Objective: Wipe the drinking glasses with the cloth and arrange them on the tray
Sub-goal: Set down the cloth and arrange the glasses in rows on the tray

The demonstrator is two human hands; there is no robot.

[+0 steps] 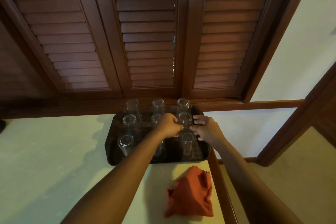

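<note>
You're arranging: your left hand (169, 125) and right hand (207, 129) cup a glass (185, 119) on the tray (111, 132) (cloth (190, 194) lies aside), so nudge it gently into line.

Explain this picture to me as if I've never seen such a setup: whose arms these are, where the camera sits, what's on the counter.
There is no machine here. A person wears a wide-angle camera on the head, looking forward and down, so the two bare arms reaching in from the bottom are their own. On the pale counter sits a dark tray holding clear drinking glasses, standing upside down in rows. The left hand and the right hand are on either side of one glass in the right-hand column; I cannot tell whether they grip it. An orange cloth lies crumpled on the counter in front of the tray, untouched. Behind are brown wooden shutters.
</note>
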